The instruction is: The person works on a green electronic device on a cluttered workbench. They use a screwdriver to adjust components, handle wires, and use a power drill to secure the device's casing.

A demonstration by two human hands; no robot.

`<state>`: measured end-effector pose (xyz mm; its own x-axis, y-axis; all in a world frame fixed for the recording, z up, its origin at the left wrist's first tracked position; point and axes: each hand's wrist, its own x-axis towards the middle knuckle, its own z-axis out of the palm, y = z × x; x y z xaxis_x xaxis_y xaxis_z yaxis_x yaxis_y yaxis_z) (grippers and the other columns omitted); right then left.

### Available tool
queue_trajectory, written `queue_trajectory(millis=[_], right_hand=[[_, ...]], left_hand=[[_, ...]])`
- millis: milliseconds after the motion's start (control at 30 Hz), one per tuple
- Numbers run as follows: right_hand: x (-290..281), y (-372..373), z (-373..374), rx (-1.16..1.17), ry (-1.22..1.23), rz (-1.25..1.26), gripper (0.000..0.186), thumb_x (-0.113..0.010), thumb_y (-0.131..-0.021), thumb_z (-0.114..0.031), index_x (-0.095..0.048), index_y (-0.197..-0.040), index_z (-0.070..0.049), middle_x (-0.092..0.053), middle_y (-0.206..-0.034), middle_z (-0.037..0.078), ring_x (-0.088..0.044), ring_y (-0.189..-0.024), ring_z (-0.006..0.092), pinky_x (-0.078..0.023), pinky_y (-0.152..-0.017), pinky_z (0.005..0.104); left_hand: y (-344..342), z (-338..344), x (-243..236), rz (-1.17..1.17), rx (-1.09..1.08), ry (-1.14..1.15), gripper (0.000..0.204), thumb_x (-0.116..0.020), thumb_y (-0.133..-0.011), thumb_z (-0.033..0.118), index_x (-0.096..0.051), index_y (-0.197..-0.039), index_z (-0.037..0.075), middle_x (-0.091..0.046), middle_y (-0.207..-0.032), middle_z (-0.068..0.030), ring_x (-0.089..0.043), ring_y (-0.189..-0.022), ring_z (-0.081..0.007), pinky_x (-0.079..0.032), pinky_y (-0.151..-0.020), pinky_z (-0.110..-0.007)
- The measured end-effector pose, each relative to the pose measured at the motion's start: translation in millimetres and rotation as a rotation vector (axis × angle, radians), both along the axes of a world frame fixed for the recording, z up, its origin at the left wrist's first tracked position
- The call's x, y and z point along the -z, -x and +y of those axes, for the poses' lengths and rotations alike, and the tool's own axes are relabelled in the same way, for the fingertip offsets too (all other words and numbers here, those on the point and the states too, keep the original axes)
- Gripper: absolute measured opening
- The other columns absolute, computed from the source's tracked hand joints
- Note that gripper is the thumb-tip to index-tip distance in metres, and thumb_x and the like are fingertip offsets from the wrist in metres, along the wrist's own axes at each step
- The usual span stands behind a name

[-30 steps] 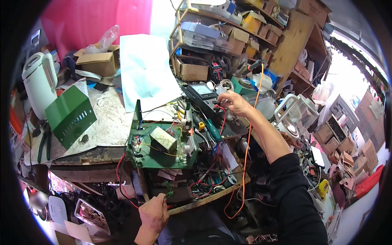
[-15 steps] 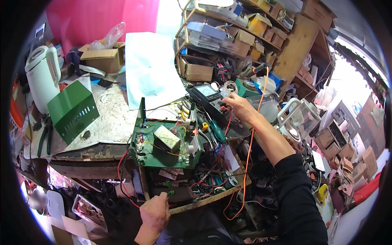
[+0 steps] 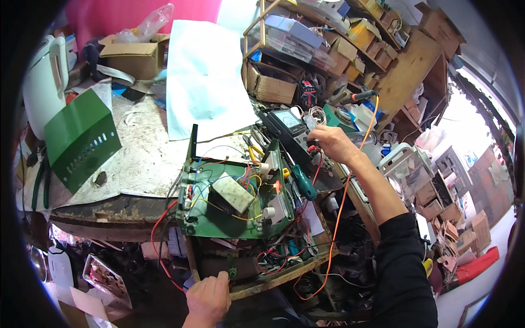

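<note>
My right hand (image 3: 328, 139) is on the controls of a black analogue multimeter (image 3: 279, 121), fingers bent in a pinch beside a red lead plug (image 3: 313, 148); what they grip is hidden. My left hand (image 3: 209, 298) is closed at the front of an open wooden drawer (image 3: 265, 287), next to a small green object (image 3: 232, 271); what it holds is unclear. Between them an open green metal chassis (image 3: 194, 218) with coloured wires and a pale box (image 3: 232, 194) sits over the drawer. A green-handled screwdriver (image 3: 303, 183) lies right of it.
A green cover (image 3: 82, 142), pliers (image 3: 41, 177), a white kettle (image 3: 44, 93) and white paper (image 3: 202, 71) are on the workbench (image 3: 104, 217). Shelves (image 3: 322, 49) of boxes stand behind. An orange cord (image 3: 340, 213) crosses beside my right forearm. Piled clutter (image 3: 454, 235) fills the right.
The view has shifted, so the bench appears slightly turned. My right hand stays at the meter with its fingers bent; my left hand stays closed at the drawer front.
</note>
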<state>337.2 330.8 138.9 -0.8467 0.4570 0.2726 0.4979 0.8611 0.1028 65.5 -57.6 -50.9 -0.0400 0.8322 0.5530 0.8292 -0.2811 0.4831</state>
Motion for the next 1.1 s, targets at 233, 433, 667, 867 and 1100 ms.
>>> queue_trajectory(millis=[233, 433, 667, 867, 1100], right_hand=[[1, -1, 0, -0.103, -0.062, 0.004, 0.020, -0.066, -0.078, 0.006, -0.065, -0.095, -0.004, -0.065, -0.089, 0.013, -0.068, -0.082, 0.0366, -0.055, -0.068, 0.0430], [6, -3, 2, -0.116, -0.054, 0.056, 0.019, -0.066, -0.078, 0.004, -0.066, -0.095, -0.004, -0.065, -0.089, 0.013, -0.068, -0.083, 0.0366, -0.055, -0.069, 0.0424], [16, -8, -2, -0.053, -0.087, 0.112, 0.020, -0.070, -0.080, 0.002, -0.068, -0.098, -0.006, -0.067, -0.093, 0.012, -0.068, -0.083, 0.0373, -0.056, -0.069, 0.0420], [21, -9, 3, -0.057, -0.114, 0.125, 0.017, -0.071, -0.081, -0.003, -0.066, -0.097, -0.007, -0.065, -0.091, 0.012, -0.068, -0.085, 0.0367, -0.055, -0.070, 0.0431], [7, -5, 5, -0.198, -0.145, 0.027, 0.018, -0.068, -0.078, 0.001, -0.060, -0.094, -0.005, -0.060, -0.087, 0.012, -0.066, -0.082, 0.0355, -0.054, -0.070, 0.0431]], left_hand=[[-1, -2, -2, -0.058, -0.016, 0.020, 0.024, -0.069, -0.081, 0.005, -0.065, -0.104, 0.002, -0.047, -0.066, -0.0100, -0.054, -0.055, -0.0292, -0.041, -0.051, -0.040], [-2, -2, -5, -0.063, -0.019, -0.014, 0.022, -0.067, -0.084, 0.003, -0.064, -0.105, 0.002, -0.049, -0.067, -0.0106, -0.054, -0.055, -0.0288, -0.041, -0.051, -0.040], [2, 0, 3, -0.015, -0.007, -0.047, 0.024, -0.066, -0.085, 0.005, -0.063, -0.109, 0.001, -0.049, -0.068, -0.0087, -0.055, -0.056, -0.0266, -0.043, -0.051, -0.038], [1, 3, 1, -0.012, -0.011, -0.078, 0.023, -0.067, -0.087, 0.006, -0.062, -0.109, 0.003, -0.049, -0.069, -0.0078, -0.055, -0.057, -0.0268, -0.044, -0.051, -0.038], [-3, 1, -3, -0.063, -0.030, -0.032, 0.019, -0.065, -0.089, 0.002, -0.061, -0.107, 0.005, -0.051, -0.071, -0.0110, -0.056, -0.059, -0.0311, -0.044, -0.054, -0.041]])
